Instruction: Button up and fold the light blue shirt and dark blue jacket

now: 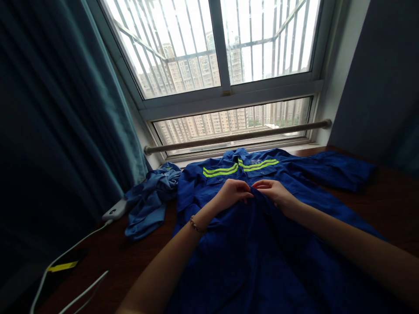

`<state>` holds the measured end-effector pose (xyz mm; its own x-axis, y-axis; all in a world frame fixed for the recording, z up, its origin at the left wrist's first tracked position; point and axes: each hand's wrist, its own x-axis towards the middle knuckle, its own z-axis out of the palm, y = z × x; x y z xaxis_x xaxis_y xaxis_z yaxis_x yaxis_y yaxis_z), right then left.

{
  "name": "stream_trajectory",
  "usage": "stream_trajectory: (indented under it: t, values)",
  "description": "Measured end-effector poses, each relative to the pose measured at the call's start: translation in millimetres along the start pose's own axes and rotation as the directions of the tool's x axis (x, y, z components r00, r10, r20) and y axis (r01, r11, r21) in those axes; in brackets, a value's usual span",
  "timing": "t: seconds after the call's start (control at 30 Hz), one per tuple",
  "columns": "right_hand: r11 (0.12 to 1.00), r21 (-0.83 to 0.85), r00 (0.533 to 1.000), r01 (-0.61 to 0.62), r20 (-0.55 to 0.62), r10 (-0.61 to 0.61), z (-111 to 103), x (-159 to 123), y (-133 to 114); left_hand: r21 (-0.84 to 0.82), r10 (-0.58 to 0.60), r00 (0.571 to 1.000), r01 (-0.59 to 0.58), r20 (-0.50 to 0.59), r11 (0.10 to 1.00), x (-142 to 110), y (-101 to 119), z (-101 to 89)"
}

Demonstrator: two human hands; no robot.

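Note:
A dark blue work jacket (222,244) is spread over the wooden surface, its collar toward the window and yellow-and-grey reflective stripes across the chest. My left hand (233,192), with a beaded bracelet on the wrist, pinches the jacket's front edge near the middle. Close beside it, my right hand (274,194) is also closed on the front edge, thumb and finger together. Between the two hands the fabric is lifted slightly into a fold. Whether a button lies under the fingertips is too dark to tell.
A crumpled lighter blue garment (150,200) lies to the left, beside a white device (115,210) with a cable plugged in. A yellow strip (62,266) is near the cable. Teal curtain (108,113) hangs at left; a metal rail (235,137) crosses the barred window.

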<state>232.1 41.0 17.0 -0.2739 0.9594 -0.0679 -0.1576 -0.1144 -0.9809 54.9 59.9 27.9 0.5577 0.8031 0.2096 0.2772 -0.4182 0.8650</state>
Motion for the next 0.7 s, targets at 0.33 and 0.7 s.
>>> stream_trajectory:
  t: [0.33, 0.7]
  values:
    - [0.999, 0.041, 0.998, 0.019, 0.061, -0.021, 0, -1, -1, -0.113, 0.038, 0.999, -0.035, 0.024, 0.993, -2, 10, -0.1]
    - [0.998, -0.025, 0.998, 0.057, 0.006, -0.057, -3, 2, 0, 0.022, 0.080, 0.994, -0.078, -0.074, 0.997, -4, 8, 1.2]
